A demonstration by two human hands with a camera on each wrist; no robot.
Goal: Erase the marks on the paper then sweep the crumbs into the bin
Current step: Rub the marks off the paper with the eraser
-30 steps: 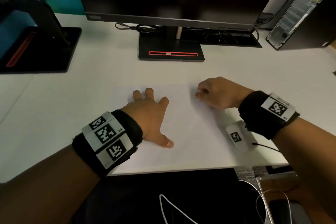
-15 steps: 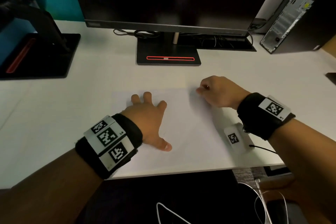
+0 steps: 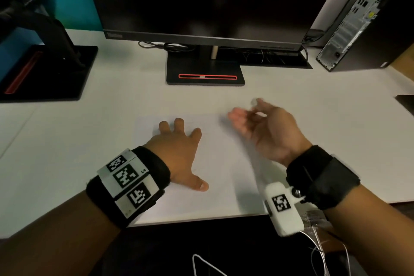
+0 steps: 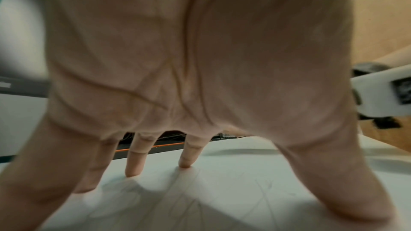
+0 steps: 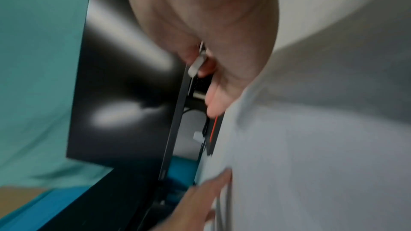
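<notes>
A white sheet of paper (image 3: 224,163) lies on the white desk near its front edge, with faint pencil lines (image 4: 264,184) on it. My left hand (image 3: 179,150) lies flat on the paper with fingers spread, pressing it down. My right hand (image 3: 257,119) hovers over the paper's far right corner, turned on its side with the palm facing left. It pinches a small white eraser (image 3: 254,102) between thumb and forefinger; the eraser (image 5: 196,64) also shows in the blurred right wrist view. No crumbs or bin are visible.
A dark monitor (image 3: 201,0) on a black stand (image 3: 205,71) rises behind the paper. A second black stand (image 3: 44,69) sits at far left, a computer tower (image 3: 367,18) at far right. Cables (image 3: 313,253) hang below the desk's front edge.
My right hand has lifted off the paper's top right corner and rolled palm-left, raising the eraser. The left hand has stayed pressed on the sheet.
</notes>
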